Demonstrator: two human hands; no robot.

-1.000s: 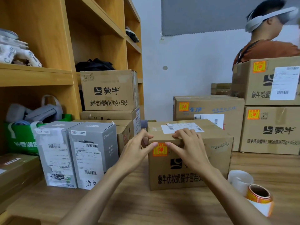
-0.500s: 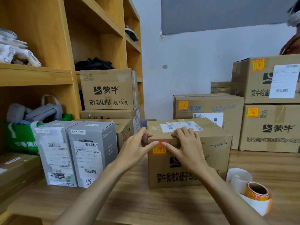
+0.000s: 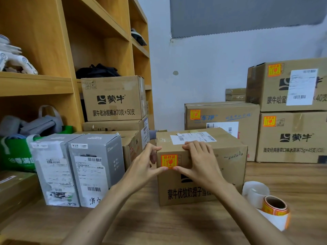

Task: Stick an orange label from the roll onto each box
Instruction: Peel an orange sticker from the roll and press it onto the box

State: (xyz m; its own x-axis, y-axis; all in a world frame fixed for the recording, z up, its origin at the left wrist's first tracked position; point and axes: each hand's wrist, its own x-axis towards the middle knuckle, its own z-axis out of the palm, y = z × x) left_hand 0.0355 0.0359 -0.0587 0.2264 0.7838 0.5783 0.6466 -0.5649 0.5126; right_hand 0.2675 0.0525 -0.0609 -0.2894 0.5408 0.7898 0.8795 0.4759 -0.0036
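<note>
Two thumbs: we press the orange label (image 3: 169, 160) onto the cardboard box (image 3: 230, 167) | left hand (image 3: 141, 167) spread at its corner | right hand (image 3: 200, 163) flat on top | label roll (image 3: 275, 208) near right on table (image 3: 159, 223)

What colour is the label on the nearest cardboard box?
The label is orange with a yellow centre; head view.

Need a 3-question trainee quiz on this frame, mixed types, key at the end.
1. True or false: the label roll lies on the table to the right of the front box.
2. Where on the front box is the orange label? A) top face B) front face, upper left corner C) right side face
3. Count: how many of the cartons at the right rear show an orange label?

Key: 1 true; 2 B; 3 three.
</note>
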